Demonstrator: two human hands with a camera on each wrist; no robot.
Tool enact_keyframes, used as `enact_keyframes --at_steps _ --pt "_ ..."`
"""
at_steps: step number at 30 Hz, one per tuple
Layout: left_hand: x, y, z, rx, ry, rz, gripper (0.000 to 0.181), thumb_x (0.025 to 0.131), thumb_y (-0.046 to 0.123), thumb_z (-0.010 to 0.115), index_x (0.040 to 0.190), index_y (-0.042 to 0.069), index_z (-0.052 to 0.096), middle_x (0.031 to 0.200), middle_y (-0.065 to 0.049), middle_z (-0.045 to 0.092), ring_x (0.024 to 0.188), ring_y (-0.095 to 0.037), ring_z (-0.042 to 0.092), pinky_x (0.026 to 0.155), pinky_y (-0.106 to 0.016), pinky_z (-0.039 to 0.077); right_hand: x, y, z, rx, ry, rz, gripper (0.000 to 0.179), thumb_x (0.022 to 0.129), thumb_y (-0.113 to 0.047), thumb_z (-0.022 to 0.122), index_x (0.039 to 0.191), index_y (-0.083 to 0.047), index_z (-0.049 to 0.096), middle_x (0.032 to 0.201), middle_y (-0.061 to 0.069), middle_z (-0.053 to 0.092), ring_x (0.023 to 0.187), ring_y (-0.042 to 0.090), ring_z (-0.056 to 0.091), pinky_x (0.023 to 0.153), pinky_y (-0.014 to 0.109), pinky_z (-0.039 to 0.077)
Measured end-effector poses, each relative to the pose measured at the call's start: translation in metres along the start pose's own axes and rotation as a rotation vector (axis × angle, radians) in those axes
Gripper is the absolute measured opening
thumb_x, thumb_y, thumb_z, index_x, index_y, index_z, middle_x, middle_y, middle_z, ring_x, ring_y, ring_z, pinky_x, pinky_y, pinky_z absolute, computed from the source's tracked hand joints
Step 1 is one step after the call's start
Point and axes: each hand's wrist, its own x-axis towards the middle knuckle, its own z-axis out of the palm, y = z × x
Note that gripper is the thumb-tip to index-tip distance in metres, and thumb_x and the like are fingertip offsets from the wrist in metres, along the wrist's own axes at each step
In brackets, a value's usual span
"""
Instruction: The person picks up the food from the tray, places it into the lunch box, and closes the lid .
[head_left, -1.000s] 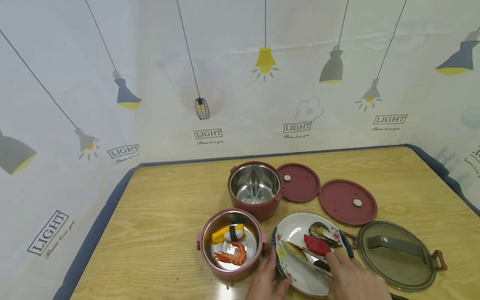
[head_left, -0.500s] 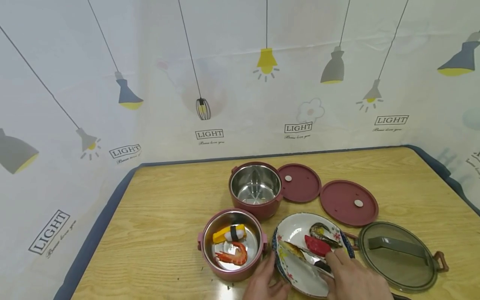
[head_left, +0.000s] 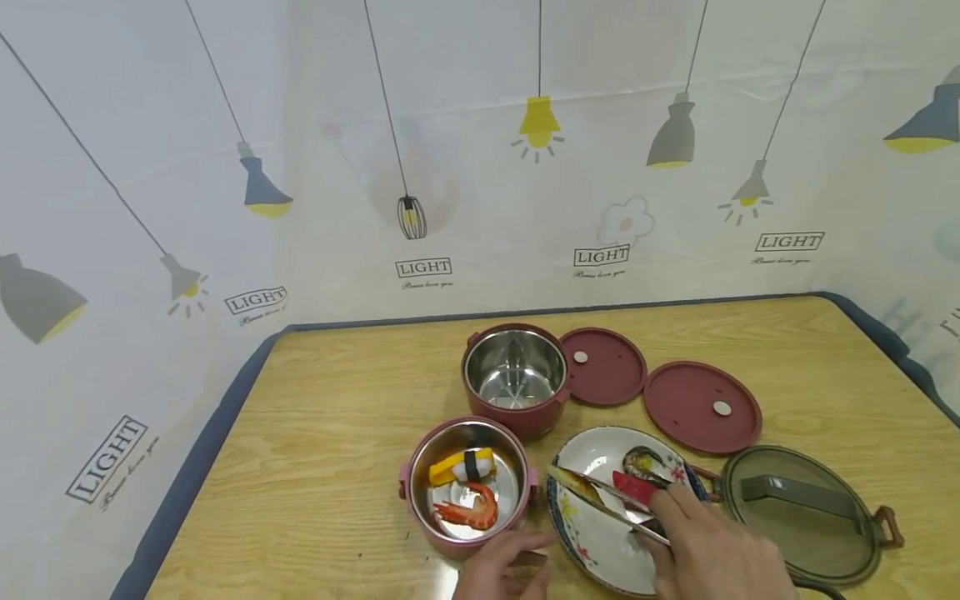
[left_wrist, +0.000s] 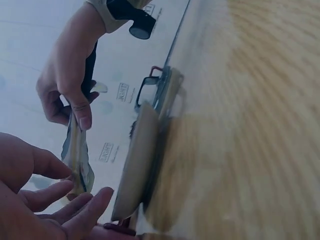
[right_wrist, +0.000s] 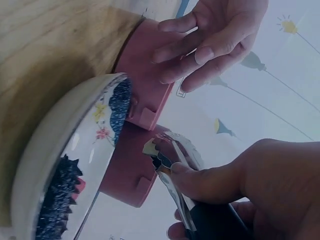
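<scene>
My right hand (head_left: 712, 537) grips metal tongs (head_left: 633, 527) with a dark handle (right_wrist: 215, 220), over the floral plate (head_left: 600, 550). Between the tong tips is a yellowish and dark food piece (head_left: 579, 485), perhaps a mussel; the right wrist view shows it raised above the plate. My left hand (head_left: 504, 569) is beside the plate's left rim, fingers apart and loosely bent, holding nothing. On the plate lie a dark shell piece (head_left: 642, 461) and a red piece (head_left: 630, 486), partly hidden by the tongs and right hand. Left of it, a pink pot (head_left: 411, 510) holds a shrimp (head_left: 474, 508) and yellow-and-white sushi (head_left: 462, 467).
A second, dark red pot (head_left: 517, 415) stands behind the pink one. Two dark red lids (head_left: 607, 375) lie to its right. A glass lid (head_left: 806, 533) with a grey handle is right of the plate, close to my right hand. A printed cloth wall (head_left: 480, 167) borders the table.
My left hand has let go of the plate's rim and moved left toward the pink pot. The tongs and the piece in them have risen slightly and shifted left.
</scene>
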Motion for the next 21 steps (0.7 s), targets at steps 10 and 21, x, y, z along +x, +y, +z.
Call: enact_keyframes --at_steps 10,21 --pt "-0.009 0.014 -0.024 0.124 0.367 0.075 0.024 0.082 -0.004 0.073 0.101 0.011 0.072 0.091 -0.006 0.067 0.076 0.006 0.059 0.056 -0.019 0.054 0.014 -0.02 -0.009 -0.029 0.198 -0.195 0.032 0.069 -0.031 0.088 0.088 -0.022 0.064 0.077 -0.017 0.05 0.059 0.002 0.045 0.044 0.023 0.035" --pt "-0.011 0.005 -0.037 0.433 0.765 0.056 0.058 0.064 0.005 0.089 0.117 0.014 0.068 0.128 -0.008 0.058 0.115 -0.016 0.052 0.088 -0.019 0.047 0.024 -0.046 -0.014 -0.034 0.162 -0.275 0.037 0.071 -0.033 0.085 0.074 -0.024 0.05 0.07 -0.016 0.039 0.059 0.004 0.044 0.046 0.021 0.033"
